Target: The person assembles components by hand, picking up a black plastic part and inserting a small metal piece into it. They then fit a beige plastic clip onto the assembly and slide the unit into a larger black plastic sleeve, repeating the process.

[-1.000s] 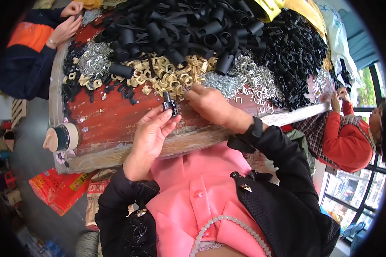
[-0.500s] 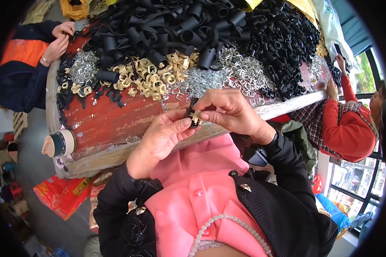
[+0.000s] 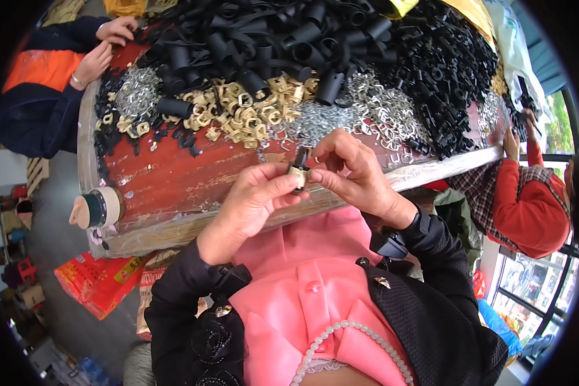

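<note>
While pinched between both hands (image 3: 302,183), small gold buckle (image 3: 297,177) before heaped gold rings (image 3: 244,112) and black tubes (image 3: 251,38).

The single head view looks steeply down, close over the red table (image 3: 174,186).

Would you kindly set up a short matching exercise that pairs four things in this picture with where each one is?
Things:
1. small brass buckle
2. tape roll
3. black loops
4. red packet

Places:
A. on the floor, left of the table
B. pinched between left hand and right hand
C. heaped at the table's far side
D. at the table's near left corner

Pairs: 1-B, 2-D, 3-C, 4-A
</note>
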`<state>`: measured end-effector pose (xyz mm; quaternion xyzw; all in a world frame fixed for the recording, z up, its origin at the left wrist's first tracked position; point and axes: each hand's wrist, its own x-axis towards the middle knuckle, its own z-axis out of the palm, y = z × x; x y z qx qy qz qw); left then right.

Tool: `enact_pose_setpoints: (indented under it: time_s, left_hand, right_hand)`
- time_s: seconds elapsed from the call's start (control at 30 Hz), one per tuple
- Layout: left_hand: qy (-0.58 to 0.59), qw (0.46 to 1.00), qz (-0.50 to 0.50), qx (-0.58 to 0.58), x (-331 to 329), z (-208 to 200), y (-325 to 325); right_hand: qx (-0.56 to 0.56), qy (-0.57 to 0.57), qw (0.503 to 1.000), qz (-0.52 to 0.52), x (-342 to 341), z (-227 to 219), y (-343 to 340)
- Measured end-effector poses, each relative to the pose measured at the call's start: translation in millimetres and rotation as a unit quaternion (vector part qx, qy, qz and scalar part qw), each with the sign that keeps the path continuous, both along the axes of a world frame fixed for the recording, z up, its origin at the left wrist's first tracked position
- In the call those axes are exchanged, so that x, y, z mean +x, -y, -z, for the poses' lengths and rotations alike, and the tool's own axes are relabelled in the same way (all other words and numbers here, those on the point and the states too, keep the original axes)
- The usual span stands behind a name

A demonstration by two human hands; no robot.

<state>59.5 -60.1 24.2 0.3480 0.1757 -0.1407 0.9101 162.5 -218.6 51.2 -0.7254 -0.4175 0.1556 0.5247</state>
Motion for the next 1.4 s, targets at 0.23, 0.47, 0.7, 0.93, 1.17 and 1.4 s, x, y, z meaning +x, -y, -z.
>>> enact_pose_setpoints:
  time_s: [0.23, 0.47, 0.7, 0.93, 1.17, 1.4]
  left_hand:
    - [0.003, 0.976, -0.174, 0.134, -23.0, 22.4, -69.1]
    - [0.119, 0.616, -0.194, 0.754, -26.9, 38.2, -112.9]
    - [-0.013, 0.765, -0.061, 0.641, -15.5, 37.5, -125.5]
    - [0.062, 0.989, -0.110, 0.078, -7.3, 9.4, -65.0]
    - [0.078, 0.995, -0.036, -0.047, 16.8, -10.9, -23.2]
    - [0.075, 0.996, -0.016, -0.051, 27.6, -6.7, -12.0]
  right_hand:
    - [-0.163, 0.166, 0.968, -0.091, 22.9, 9.1, 9.0]
    - [-0.189, 0.089, 0.977, -0.040, 27.3, 1.9, 33.2]
    - [-0.178, 0.151, 0.970, -0.073, 28.0, 10.0, 26.3]
    - [-0.112, 0.090, 0.987, -0.074, 22.2, 2.6, 14.2]
    - [0.009, -0.027, 0.999, -0.028, 8.7, 3.9, -4.7]
    - [0.041, 0.028, 0.998, 0.024, 9.9, 14.1, 2.2]
